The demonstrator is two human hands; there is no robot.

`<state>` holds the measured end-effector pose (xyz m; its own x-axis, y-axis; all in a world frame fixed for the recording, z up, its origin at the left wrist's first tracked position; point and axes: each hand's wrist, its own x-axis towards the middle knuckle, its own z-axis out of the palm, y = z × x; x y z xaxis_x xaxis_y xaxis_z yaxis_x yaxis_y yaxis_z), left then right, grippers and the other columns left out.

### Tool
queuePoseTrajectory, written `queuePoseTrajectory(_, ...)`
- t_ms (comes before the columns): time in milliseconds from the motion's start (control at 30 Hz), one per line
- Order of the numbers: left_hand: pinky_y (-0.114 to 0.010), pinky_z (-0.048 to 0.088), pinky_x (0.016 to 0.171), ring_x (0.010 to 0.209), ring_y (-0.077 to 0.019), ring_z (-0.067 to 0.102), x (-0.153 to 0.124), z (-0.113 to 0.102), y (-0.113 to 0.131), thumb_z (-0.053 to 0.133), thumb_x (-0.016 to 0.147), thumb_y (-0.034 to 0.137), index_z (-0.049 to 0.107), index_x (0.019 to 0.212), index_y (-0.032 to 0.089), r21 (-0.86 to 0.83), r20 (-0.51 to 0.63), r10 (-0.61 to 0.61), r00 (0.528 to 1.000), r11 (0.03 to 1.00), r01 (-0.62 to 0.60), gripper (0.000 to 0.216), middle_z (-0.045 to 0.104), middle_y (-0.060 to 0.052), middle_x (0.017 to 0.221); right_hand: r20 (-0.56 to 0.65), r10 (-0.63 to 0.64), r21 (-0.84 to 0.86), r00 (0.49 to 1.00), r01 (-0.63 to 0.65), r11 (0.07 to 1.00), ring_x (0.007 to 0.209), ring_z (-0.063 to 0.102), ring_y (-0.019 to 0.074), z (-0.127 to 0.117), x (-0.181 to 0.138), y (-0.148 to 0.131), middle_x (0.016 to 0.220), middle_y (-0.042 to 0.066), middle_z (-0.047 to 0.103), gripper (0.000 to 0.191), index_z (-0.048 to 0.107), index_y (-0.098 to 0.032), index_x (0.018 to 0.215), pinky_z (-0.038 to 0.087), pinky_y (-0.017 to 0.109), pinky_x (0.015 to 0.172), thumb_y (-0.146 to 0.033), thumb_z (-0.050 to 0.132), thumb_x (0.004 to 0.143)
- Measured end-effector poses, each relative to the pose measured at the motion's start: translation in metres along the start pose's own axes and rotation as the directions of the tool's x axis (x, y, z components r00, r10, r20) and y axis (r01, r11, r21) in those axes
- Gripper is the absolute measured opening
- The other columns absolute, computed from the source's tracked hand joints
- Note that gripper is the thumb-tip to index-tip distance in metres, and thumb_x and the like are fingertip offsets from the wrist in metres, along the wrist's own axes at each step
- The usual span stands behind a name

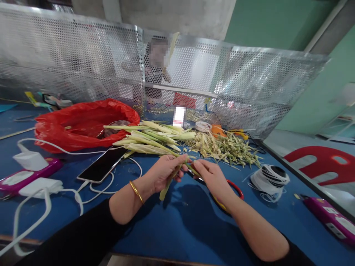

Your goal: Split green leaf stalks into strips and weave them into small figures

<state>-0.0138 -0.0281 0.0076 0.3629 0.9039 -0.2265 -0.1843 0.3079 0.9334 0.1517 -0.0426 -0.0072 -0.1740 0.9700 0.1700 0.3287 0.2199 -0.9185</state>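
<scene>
My left hand point(168, 170), with a gold bangle at its wrist, is closed around a green leafy stalk point(165, 188) whose flat end hangs below the palm. At the other side of the stalk, my right hand point(211, 176) pinches it, fingertips close to those of my left hand. Under the right hand and wrist lies a pair of scissors point(236, 187) with red and yellow handles, partly hidden. Behind both hands is a bundle of long pale-green stalks point(152, 138). Right of it spreads a heap of small green and yellowish plant scraps point(227, 146).
A red plastic bag point(58, 127) stands open at the left, near a phone point(104, 164), white cables and a purple power strip point(52, 168). On the right are a string spool point(270, 179) and another purple power strip point(330, 216). A perforated metal screen point(97, 59) borders the blue table point(155, 236).
</scene>
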Motion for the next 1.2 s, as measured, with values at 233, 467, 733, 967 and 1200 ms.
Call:
queuePoseTrajectory(233,-0.017,0.034,0.037,0.040,-0.0053,0.044,-0.009,0.011,-0.006,0.062,0.077,0.046,0.067,0.078,0.012,0.136,0.132,-0.031,0.991,0.991,0.013,0.034,0.055,0.001,0.055,0.170,0.218,0.598,0.961,-0.276,0.753,0.049,0.043,0.0080,0.000,0.005,0.002,0.057,-0.004,0.053,0.032,0.062,-0.015,0.068,0.034,0.023,0.051,-0.045,0.071,0.068)
queuePoseTrajectory(467,-0.016,0.031,0.038,0.038,-0.0042,0.040,-0.009,0.014,-0.010,0.061,0.074,0.033,0.067,0.071,0.012,0.270,0.076,-0.044,0.996,0.963,0.022,0.022,0.051,0.003,0.049,-0.099,0.223,0.598,0.970,-0.121,0.792,0.044,0.039,0.0062,0.008,0.002,0.006,0.048,-0.004,0.051,0.024,0.066,-0.014,0.062,0.028,0.022,0.047,-0.036,0.075,0.064)
queuePoseTrajectory(733,-0.017,0.035,0.041,0.041,-0.0054,0.041,-0.009,0.014,-0.010,0.064,0.071,0.033,0.068,0.070,0.011,0.274,0.066,-0.052,0.996,0.961,0.032,0.022,0.049,0.003,0.048,-0.039,0.214,0.389,0.976,-0.182,0.903,0.042,0.039,0.0080,-0.001,0.007,0.005,0.048,-0.003,0.049,0.035,0.062,-0.016,0.058,0.031,0.024,0.047,-0.049,0.066,0.070)
queuePoseTrajectory(967,-0.019,0.034,0.037,0.036,-0.0057,0.038,-0.010,0.019,-0.015,0.061,0.073,0.048,0.067,0.074,0.013,0.348,0.090,-0.010,0.996,0.937,-0.022,0.036,0.045,0.006,0.047,-0.300,-0.336,-0.487,0.893,0.160,0.859,0.062,0.050,0.0143,-0.022,0.001,-0.013,0.063,0.003,0.057,0.032,0.062,-0.020,0.063,0.037,0.026,0.058,-0.043,0.055,0.083)
queuePoseTrajectory(1200,-0.019,0.029,0.035,0.031,-0.0066,0.038,-0.012,0.027,-0.023,0.054,0.075,0.027,0.065,0.063,0.015,0.474,0.165,-0.024,0.986,0.878,-0.058,0.020,0.046,0.005,0.039,-0.022,-0.058,0.064,0.998,0.059,0.996,0.059,0.049,0.0124,0.005,-0.004,-0.011,0.062,-0.002,0.055,0.015,0.061,-0.019,0.062,0.040,0.025,0.057,-0.030,0.065,0.071)
